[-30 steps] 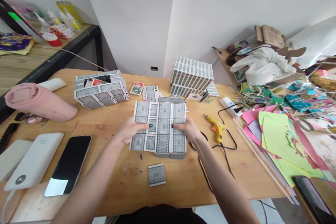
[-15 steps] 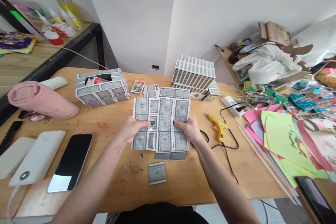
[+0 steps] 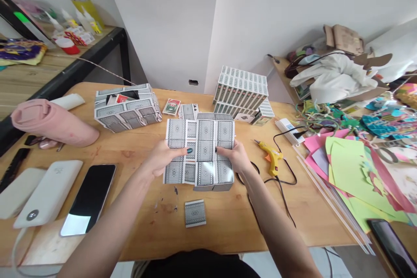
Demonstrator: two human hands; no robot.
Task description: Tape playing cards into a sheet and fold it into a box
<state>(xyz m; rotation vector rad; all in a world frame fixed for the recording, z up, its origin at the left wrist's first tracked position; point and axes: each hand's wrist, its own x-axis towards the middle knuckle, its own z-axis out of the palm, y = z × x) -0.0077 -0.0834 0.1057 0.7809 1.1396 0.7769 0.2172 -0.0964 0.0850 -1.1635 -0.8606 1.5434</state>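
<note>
Between my hands is a panel of joined grey-backed playing cards (image 3: 206, 151), its top and bottom edges folded at the right part. My left hand (image 3: 163, 156) grips its left side, thumb lying on the card faces and fingers behind. My right hand (image 3: 235, 156) holds the right side the same way, thumb on top. The fingers under the panel are hidden. Below it, a folded grey card piece (image 3: 195, 213) lies on the table. Behind it rest some loose cards (image 3: 188, 112) and a green-and-red card pack (image 3: 171, 107).
A box made of cards (image 3: 127, 113) stands back left, beside a pink tumbler (image 3: 55, 124). Stacked card packs (image 3: 240, 91) stand at the back. A yellow glue gun (image 3: 271, 156) with its cord lies right, near coloured paper (image 3: 352, 169). A phone (image 3: 89, 200) and power bank (image 3: 48, 193) lie left.
The card panel has tilted slightly, its folded top and bottom edges now looking narrower and light glinting off its lower cards. Both hands keep their hold.
</note>
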